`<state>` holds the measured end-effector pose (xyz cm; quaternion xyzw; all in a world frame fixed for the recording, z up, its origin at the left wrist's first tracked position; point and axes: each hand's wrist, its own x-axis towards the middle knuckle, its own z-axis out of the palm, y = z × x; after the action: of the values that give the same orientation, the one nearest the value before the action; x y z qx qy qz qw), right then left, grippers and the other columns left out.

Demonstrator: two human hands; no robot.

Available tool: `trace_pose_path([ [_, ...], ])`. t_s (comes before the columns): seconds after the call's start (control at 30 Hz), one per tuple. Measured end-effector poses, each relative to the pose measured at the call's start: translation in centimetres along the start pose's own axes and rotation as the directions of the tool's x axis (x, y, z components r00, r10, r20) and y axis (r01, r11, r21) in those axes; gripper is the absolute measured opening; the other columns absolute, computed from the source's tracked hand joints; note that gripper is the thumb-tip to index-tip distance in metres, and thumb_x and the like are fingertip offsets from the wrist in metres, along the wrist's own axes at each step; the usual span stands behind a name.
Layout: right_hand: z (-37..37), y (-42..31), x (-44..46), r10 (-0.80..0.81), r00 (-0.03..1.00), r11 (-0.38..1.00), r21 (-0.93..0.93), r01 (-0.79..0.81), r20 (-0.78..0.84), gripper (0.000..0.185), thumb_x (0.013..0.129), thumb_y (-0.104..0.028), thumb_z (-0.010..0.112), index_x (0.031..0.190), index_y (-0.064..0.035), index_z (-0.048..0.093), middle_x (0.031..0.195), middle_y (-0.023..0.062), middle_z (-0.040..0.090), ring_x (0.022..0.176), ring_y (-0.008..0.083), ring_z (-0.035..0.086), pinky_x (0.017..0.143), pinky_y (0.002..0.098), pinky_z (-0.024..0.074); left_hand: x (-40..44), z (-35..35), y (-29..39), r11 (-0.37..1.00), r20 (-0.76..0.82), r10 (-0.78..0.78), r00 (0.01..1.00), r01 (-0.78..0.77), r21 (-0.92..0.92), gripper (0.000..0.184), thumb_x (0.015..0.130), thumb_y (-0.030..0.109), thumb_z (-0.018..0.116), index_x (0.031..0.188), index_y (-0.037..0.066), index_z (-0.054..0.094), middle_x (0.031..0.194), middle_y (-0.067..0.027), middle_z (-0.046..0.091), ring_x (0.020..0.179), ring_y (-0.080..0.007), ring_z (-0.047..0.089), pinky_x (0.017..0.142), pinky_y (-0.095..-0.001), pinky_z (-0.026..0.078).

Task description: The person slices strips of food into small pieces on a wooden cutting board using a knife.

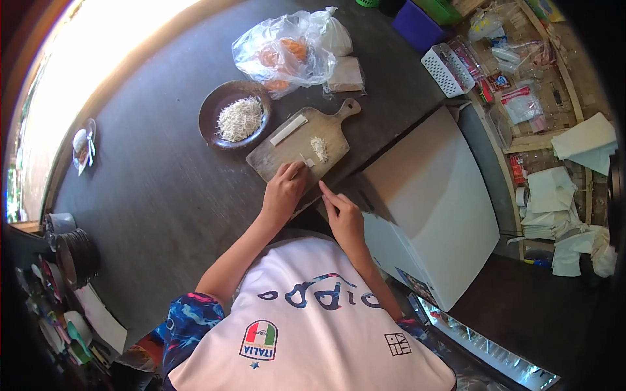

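Note:
A wooden cutting board [266, 161] with a handle lies near the table edge. My left hand [285, 190] rests on its near side, fingers bunched over a small white piece [309, 162]. Just right of it, by the board's near edge, is my right hand [344, 214]. Its index finger is stretched forward and the other fingers are curled; what they hold is hidden. On the board lie a long white strip [289, 130] and a small heap of white shreds [319, 149]. Beyond my left hand stands a dark round bowl [210, 114] with a pile of white shreds [240, 119].
Behind the board are a clear plastic bag [264, 49] with orange items and a small brown packet [345, 74]. A small dish with a spoon [90, 146] sits far left. A white freezer-like box [437, 195] stands right of the table, below a white perforated basket [448, 70].

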<state>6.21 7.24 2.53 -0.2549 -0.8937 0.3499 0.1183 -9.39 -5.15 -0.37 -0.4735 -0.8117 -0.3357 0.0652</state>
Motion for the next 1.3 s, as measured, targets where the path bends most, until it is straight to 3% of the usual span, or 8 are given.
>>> trace_pose_path([
  [0.33, 0.1, 0.2, -0.1, 0.026, 0.999, 1.0, 0.012, -0.026, 0.018, 0.042, 0.109, -0.023, 0.069, 0.149, -0.0348, 0.071, 0.088, 0.0123, 0.067, 0.08, 0.0371, 0.07, 0.072, 0.0485, 0.0554, -0.1, 0.3, -0.2, 1.0, -0.008, -0.01, 1.0, 0.01, -0.012, 0.036, 0.083, 0.005, 0.073, 0.118, -0.002, 0.076, 0.127, -0.0089, 0.068, 0.118, -0.0269, 0.068, 0.098, -0.0365, 0.06],
  [0.43, 0.5, -0.1, 1.3, -0.005, 1.0, 0.997, 0.076, 0.005, 0.011, 0.041, 0.108, -0.016, 0.07, 0.148, -0.0258, 0.072, 0.085, 0.0174, 0.064, 0.073, 0.0379, 0.061, 0.071, 0.0445, 0.0522, -0.4, 0.2, 0.2, 0.999, -0.002, -0.017, 1.0, 0.017, -0.028, 0.035, 0.083, 0.005, 0.073, 0.118, -0.002, 0.076, 0.126, -0.009, 0.069, 0.117, -0.027, 0.068, 0.098, -0.0365, 0.06],
  [0.53, 0.0, -0.6, 0.1, -0.025, 0.999, 0.998, 0.059, 0.026, -0.024, 0.041, 0.108, -0.015, 0.071, 0.148, -0.0253, 0.073, 0.084, 0.0176, 0.063, 0.072, 0.038, 0.06, 0.071, 0.0443, 0.0522, -0.1, 0.0, -0.2, 1.0, -0.015, -0.006, 1.0, 0.006, -0.031, 0.035, 0.083, 0.005, 0.073, 0.117, -0.001, 0.076, 0.127, -0.0087, 0.069, 0.116, -0.0268, 0.068, 0.098, -0.0366, 0.06],
  [0.83, 0.7, -0.3, 0.8, 0.007, 1.0, 0.996, 0.093, -0.006, -0.005, 0.04, 0.107, -0.014, 0.071, 0.146, -0.0238, 0.074, 0.086, 0.0171, 0.066, 0.074, 0.039, 0.062, 0.071, 0.0446, 0.0527, -0.4, 0.2, 0.0, 0.999, -0.014, -0.032, 0.999, 0.032, -0.015, 0.036, 0.083, 0.006, 0.073, 0.118, -0.001, 0.076, 0.126, -0.0082, 0.067, 0.118, -0.027, 0.067, 0.099, -0.0368, 0.059],
  [0.93, 0.5, -0.8, 1.3, 0.015, 1.0, 0.998, 0.065, -0.015, 0.0, 0.04, 0.107, -0.014, 0.071, 0.146, -0.0245, 0.074, 0.086, 0.0163, 0.067, 0.075, 0.0388, 0.064, 0.072, 0.0453, 0.0528, -0.6, 0.5, 0.0, 1.0, -0.014, -0.018, 1.0, 0.018, -0.003, 0.037, 0.083, 0.006, 0.073, 0.119, -0.001, 0.076, 0.126, -0.0084, 0.067, 0.119, -0.0272, 0.067, 0.099, -0.0366, 0.059],
  [1.03, 0.2, -0.1, -0.5, 0.001, 1.0, 1.0, -0.031, -0.002, -0.015, 0.04, 0.109, -0.024, 0.069, 0.147, -0.0346, 0.073, 0.088, 0.0125, 0.068, 0.08, 0.0384, 0.07, 0.07, 0.0485, 0.0553, -0.4, 0.3, -0.2, 1.0, -0.036, -0.025, 0.999, 0.024, -0.019, 0.033, 0.085, 0.004, 0.075, 0.118, 0.0, 0.077, 0.125, -0.0083, 0.07, 0.117, -0.0294, 0.069, 0.096, -0.04, 0.061],
  [1.17, -0.2, 0.3, -1.4, 0.016, 1.0, 0.999, -0.037, -0.016, -0.001, 0.041, 0.109, -0.024, 0.069, 0.148, -0.0361, 0.072, 0.088, 0.0113, 0.068, 0.08, 0.0374, 0.071, 0.07, 0.0485, 0.0554, -0.4, 0.4, 0.0, 0.998, -0.059, -0.039, 0.997, 0.035, -0.061, 0.029, 0.086, 0.002, 0.076, 0.115, 0.001, 0.078, 0.124, -0.0087, 0.072, 0.115, -0.0308, 0.071, 0.094, -0.0419, 0.061],
  [1.3, 1.0, 0.1, 0.4, 0.027, 1.0, 1.0, -0.016, -0.027, -0.008, 0.041, 0.108, -0.024, 0.07, 0.148, -0.0363, 0.072, 0.088, 0.0103, 0.068, 0.08, 0.036, 0.071, 0.07, 0.0481, 0.0555, -0.5, 0.4, 0.1, 1.0, -0.033, -0.021, 0.999, 0.021, -0.015, 0.035, 0.083, 0.005, 0.073, 0.118, -0.002, 0.076, 0.124, -0.0089, 0.07, 0.116, -0.0281, 0.069, 0.097, -0.038, 0.061],
])
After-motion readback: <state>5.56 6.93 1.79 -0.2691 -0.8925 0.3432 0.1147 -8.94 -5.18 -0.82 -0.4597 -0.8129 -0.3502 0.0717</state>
